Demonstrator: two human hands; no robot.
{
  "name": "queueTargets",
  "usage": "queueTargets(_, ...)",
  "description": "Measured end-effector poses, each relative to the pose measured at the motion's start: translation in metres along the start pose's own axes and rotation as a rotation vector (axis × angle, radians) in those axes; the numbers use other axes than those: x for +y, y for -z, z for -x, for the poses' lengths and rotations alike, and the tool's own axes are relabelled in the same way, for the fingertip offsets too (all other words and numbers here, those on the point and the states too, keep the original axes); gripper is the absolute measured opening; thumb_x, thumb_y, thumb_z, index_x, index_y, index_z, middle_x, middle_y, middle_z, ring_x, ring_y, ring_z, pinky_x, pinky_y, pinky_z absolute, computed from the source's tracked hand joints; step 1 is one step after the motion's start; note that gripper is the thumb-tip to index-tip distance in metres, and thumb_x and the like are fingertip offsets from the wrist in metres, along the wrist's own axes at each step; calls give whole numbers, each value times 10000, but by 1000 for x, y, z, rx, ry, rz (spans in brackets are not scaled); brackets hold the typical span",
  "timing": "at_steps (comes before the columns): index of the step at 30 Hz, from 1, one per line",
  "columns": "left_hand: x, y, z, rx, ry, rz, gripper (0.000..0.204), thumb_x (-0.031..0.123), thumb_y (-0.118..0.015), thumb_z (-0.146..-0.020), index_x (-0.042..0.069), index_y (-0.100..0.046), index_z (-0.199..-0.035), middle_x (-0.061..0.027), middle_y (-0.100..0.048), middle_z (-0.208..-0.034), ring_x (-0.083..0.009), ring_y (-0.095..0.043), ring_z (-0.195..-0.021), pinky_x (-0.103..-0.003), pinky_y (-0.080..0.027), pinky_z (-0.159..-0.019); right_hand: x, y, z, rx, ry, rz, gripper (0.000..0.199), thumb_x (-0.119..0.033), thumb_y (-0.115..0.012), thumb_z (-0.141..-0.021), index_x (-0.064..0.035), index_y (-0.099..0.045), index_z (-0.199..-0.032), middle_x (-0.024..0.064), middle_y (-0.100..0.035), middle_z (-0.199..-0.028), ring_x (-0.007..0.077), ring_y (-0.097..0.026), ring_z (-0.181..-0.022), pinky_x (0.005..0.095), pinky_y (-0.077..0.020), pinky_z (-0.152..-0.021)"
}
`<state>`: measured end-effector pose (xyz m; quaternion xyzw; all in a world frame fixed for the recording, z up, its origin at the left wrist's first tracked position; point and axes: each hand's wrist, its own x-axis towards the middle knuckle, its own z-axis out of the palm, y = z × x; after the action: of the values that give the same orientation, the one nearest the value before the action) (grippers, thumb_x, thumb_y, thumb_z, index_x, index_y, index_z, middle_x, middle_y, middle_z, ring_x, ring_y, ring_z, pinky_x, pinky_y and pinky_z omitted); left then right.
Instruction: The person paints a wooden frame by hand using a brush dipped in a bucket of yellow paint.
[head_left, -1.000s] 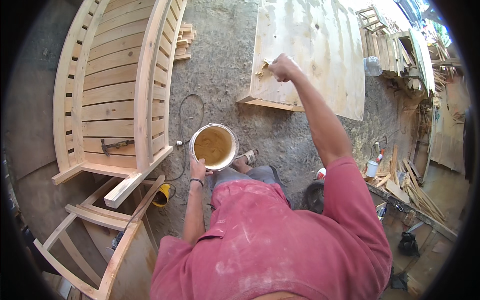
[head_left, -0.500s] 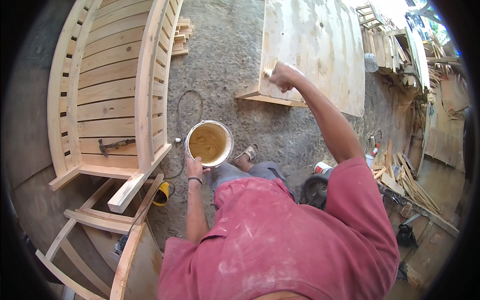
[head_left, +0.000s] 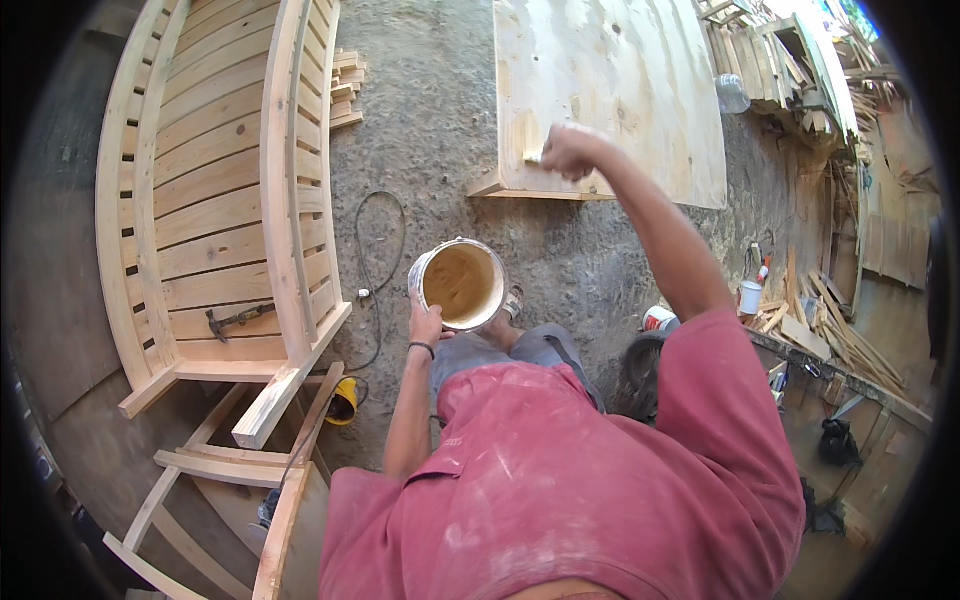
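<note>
My left hand [head_left: 425, 322] grips the near left side of a white bucket [head_left: 503, 287], which is tilted so its inside shows. A thick tan paste or liquid [head_left: 458, 283] lies in it. Out in front, my right hand [head_left: 571, 152] is closed round a paintbrush [head_left: 533, 156]; its handle is hidden in the fist. The pale bristles are at the near left corner of a large plywood panel [head_left: 620, 90], seemingly touching its surface. Wet-looking streaks and patches mark the panel.
On the left stands a slatted wooden bench or bed frame [head_left: 220, 200] with a hammer [head_left: 240, 318] on it. Nearer is a wooden chair frame [head_left: 220, 460] beside a yellow container [head_left: 343, 402]. A cable [head_left: 380, 200] loops on the rough ground. Scrap wood [head_left: 840, 320] lies at right.
The brush has gone from the panel's left edge to just inside its near corner. The bucket has shifted right in view, and the whole scene has moved slightly with my head.
</note>
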<state>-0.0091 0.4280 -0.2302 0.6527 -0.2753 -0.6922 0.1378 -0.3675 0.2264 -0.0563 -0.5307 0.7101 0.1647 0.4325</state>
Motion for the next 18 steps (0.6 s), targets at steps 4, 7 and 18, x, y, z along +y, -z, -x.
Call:
queueTargets(4, 7, -30, -15, -10, 71, -125, 780, 62, -473, -848, 229, -92, -1507, -255, -603, -1093, -291, -678, -622, -352, -589, -451, 19, -11, 46, -150, -34, 89, 209, -196, -611, -733, 0, -684, -736, 115, -628, -613, 193, -577, -477, 347, -488, -480)
queueTargets(7, 7, -53, -20, -38, 14, -179, 804, 87, -483, -847, 230, -60, -1516, -260, -607, -1085, -313, -683, -657, -367, -601, -482, 38, 43, 34, 78, -94, -174, 269, -212, -577, -797, -8, -710, -910, 148, -668, -705, 212, -621, -583, 344, -513, -551)
queueTargets(18, 10, -148, -57, -91, -6, -394, 741, 117, -486, -848, 178, -144, -1502, -277, -630, -1025, -313, -692, -639, -378, -596, -485, 53, -50, 79, -121, 82, 124, 187, -124, -564, -759, 18, -664, -690, 155, -665, -642, 226, -660, -564, 374, -537, -537)
